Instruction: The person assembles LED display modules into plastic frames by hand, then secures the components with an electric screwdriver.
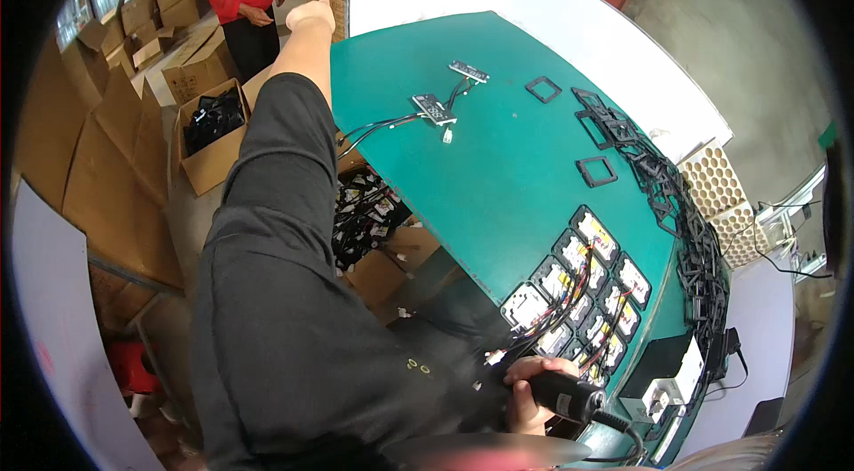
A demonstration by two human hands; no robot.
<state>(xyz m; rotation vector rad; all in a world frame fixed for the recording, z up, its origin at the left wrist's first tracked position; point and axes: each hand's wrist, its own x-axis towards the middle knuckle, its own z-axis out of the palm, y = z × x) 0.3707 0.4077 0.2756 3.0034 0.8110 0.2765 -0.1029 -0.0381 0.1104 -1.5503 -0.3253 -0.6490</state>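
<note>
Right hand (527, 391) grips one black tool (569, 395); left hand (311, 16) points (thumb up).

So the black handheld tool (569, 395) looks like an electric screwdriver, though the fisheye warps it at the frame's bottom edge. It's a fat dark cylinder lying roughly sideways, cable trailing off its right end, gripped low by the green table (498, 169) next to rows of wired modules (578, 289).

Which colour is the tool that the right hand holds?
Black. The tool in the right hand shows best in the head view.
</note>
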